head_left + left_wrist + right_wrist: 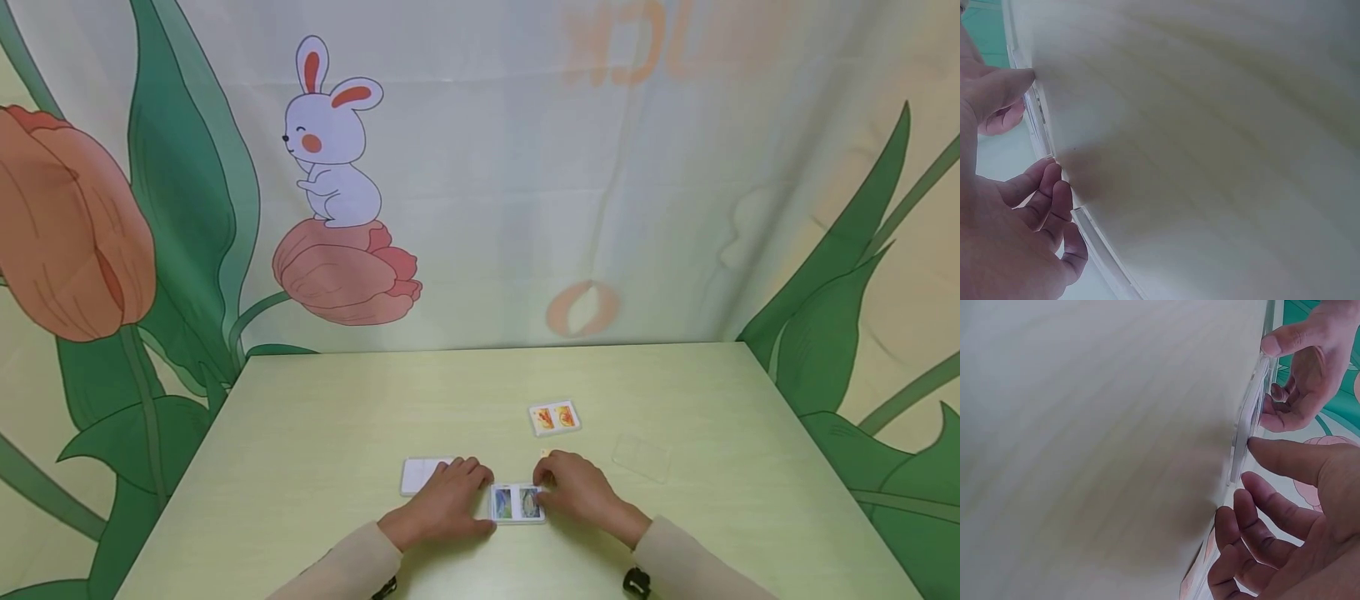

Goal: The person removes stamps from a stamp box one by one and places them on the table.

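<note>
Sleeves (341, 568) run off-frame; right hand (581, 485) partly hides the bluish picture card (516, 505).

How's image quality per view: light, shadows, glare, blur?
Head: even, diffuse light, soft shadows on the pale green flat table; the clear rectangular plastic piece almost vanishes against it. Left wrist: tabletop looks soft and washed out, blurry shadow beside the bare left hand. Right wrist: similar softness, shadow beside the bare right hand. All three views: no harsh glare.
</note>
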### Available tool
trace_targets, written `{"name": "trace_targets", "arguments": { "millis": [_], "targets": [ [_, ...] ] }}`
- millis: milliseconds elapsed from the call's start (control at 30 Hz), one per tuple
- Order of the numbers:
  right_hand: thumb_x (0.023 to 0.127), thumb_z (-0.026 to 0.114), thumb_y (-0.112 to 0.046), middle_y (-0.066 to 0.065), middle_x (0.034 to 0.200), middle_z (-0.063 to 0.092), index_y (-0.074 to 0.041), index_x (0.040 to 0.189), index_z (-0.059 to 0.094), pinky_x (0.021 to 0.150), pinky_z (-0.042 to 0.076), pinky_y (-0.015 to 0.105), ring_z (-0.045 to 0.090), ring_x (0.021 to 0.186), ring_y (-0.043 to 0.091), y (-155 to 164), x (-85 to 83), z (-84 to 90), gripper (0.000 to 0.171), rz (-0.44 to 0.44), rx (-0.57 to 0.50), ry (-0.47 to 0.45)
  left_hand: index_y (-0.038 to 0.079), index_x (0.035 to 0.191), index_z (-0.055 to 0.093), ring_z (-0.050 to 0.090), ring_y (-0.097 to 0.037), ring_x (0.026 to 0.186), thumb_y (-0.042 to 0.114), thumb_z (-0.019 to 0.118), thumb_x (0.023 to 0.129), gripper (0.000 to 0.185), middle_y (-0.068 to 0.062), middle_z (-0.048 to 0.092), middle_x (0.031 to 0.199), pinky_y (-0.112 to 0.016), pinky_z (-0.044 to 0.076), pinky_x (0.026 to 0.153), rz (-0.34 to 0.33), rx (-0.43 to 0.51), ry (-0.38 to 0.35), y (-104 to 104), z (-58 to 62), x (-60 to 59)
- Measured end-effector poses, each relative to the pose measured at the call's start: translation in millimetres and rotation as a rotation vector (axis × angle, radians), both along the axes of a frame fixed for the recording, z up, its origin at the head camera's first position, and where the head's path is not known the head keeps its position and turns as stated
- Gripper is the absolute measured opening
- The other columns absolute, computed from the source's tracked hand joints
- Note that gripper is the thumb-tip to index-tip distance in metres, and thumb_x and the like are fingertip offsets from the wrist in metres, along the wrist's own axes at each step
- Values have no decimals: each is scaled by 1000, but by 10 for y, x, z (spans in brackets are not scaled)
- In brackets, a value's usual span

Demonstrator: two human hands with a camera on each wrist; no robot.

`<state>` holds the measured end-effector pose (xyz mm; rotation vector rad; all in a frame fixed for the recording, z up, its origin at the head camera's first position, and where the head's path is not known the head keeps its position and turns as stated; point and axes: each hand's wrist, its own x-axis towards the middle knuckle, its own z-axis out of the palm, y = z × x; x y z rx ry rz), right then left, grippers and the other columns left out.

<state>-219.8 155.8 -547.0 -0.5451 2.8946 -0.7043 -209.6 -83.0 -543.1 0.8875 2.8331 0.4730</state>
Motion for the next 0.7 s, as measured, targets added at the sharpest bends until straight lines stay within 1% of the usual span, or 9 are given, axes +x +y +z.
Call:
{"name": "trace_targets", "arguments": {
  "millis": [233,433,567,700],
  "targets": [
    [75,83,-28,-8,80,54,-19,83,67,68,40,31,46,73,11,-11,11,26,20,-2,6,-14,16,119,58,49,-13,100,47,77,76,56,5,57,110,-35,38,87,1,-1,9,1,-7,-1],
    [74,84,-27,-7,79,54,-18,82,66,67,40,30,45,72,11,-28,19,52,21,6,8,-17,15,118,58,49,-13,99,47,76,77,56,5,57,109,-35,38,86,0,1,7,-3,-7,-1],
    [75,83,-25,-6,79,55,-18,80,67,66,40,30,46,72,11,-37,20,61,19,13,0,-31,15,119,58,49,-13,100,47,76,77,56,5,57,109,-35,38,87,0,0,4,-4,-12,-1],
    [75,84,-24,-5,79,55,-16,85,67,66,40,30,47,73,11,-42,20,64,22,6,-8,-45,15,119,58,49,-13,100,48,76,76,56,5,57,109,-35,38,87,1,-4,1,1,-12,1]
  ]
}}
